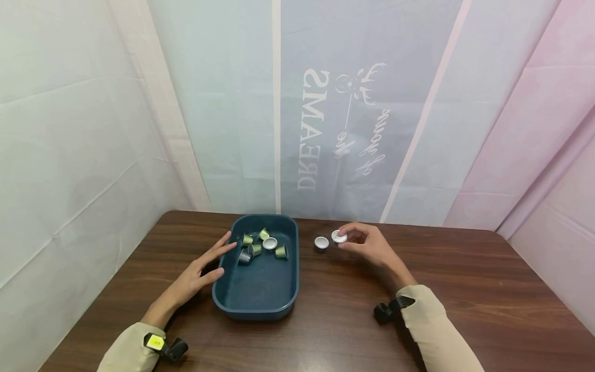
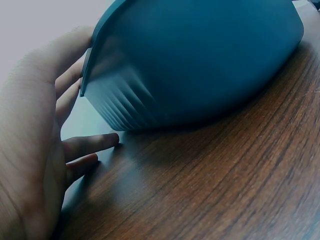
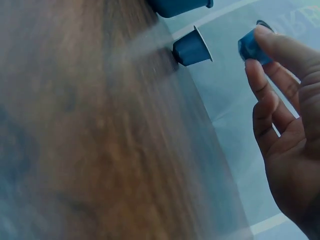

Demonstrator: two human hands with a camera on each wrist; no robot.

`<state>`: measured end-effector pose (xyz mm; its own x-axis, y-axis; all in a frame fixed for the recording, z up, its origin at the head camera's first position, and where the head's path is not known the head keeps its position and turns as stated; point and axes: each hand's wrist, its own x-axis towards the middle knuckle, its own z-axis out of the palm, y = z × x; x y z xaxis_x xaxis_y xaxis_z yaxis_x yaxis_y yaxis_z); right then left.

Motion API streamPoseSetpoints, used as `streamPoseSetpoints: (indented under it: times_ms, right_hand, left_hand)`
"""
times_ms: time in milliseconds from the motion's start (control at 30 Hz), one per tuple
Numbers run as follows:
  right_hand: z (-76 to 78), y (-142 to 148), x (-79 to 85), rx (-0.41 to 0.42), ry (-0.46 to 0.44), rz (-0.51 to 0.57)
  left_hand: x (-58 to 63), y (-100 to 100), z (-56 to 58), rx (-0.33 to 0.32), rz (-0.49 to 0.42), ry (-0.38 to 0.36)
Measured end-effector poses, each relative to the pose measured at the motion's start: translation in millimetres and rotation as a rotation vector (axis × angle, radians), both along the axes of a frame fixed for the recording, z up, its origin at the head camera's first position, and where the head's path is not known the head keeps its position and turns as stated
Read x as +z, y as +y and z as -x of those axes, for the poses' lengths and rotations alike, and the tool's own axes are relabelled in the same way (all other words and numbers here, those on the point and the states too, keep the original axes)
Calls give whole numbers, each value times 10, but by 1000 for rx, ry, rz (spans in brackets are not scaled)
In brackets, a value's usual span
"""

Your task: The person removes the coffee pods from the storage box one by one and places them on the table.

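My right hand pinches a coffee capsule between thumb and fingers, its pale lid facing up in the head view. In the right wrist view this capsule looks dark blue. A second capsule stands upright on the table just left of it, lid up. My left hand lies along the left side of a dark blue plastic basin, its fingers extended at the rim. Inside the basin, toward its far end, are several green capsules, a dark grey capsule and one with its silvery lid upward.
The brown wooden table ends close behind the basin, where a pale printed cloth hangs. More cloth closes off the left side, and a pinkish panel the right. Each wrist wears a small black camera.
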<state>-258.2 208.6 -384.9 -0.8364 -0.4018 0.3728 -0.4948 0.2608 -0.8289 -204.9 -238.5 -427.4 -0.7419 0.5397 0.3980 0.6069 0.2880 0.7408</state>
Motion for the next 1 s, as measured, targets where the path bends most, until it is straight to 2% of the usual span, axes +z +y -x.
streamPoseSetpoints:
  times_ms: [300, 567, 1000]
  right_hand:
    - [40, 67, -147, -16, -75, 28]
    - [216, 139, -448, -7, -93, -4]
    - [238, 126, -489, -29, -65, -90]
  left_hand:
    - [3, 9, -6, -10, -7, 2]
    - [0, 11, -6, 0, 0, 4]
    - [-7, 9, 3, -8, -9, 6]
